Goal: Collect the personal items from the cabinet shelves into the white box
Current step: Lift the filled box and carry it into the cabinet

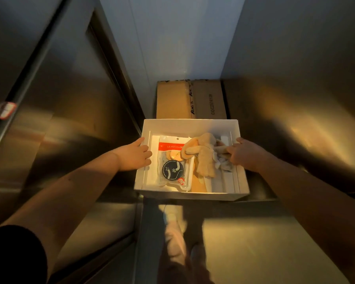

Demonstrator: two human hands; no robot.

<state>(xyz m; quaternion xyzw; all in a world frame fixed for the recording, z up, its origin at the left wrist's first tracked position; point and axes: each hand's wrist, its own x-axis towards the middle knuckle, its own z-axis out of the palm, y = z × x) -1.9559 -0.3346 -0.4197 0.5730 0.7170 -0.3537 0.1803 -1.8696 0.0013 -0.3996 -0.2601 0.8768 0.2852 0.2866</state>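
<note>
An open white box (190, 125) sits in front of me at arm's length. Inside lie a clear packet (173, 160) with a red label and a dark round tin, a beige plush toy (203, 156), and a pale crumpled cloth (223, 162). My left hand (132, 156) holds the box's left wall, with its fingers curled over the rim. My right hand (244, 154) grips the right wall, its fingers inside the box against the plush toy and the cloth.
A brown cardboard carton (191, 99) stands just behind the box against a white wall. Stainless steel cabinet fronts (59, 99) rise on the left and on the right (295, 109). A metal surface (244, 242) spreads below the box.
</note>
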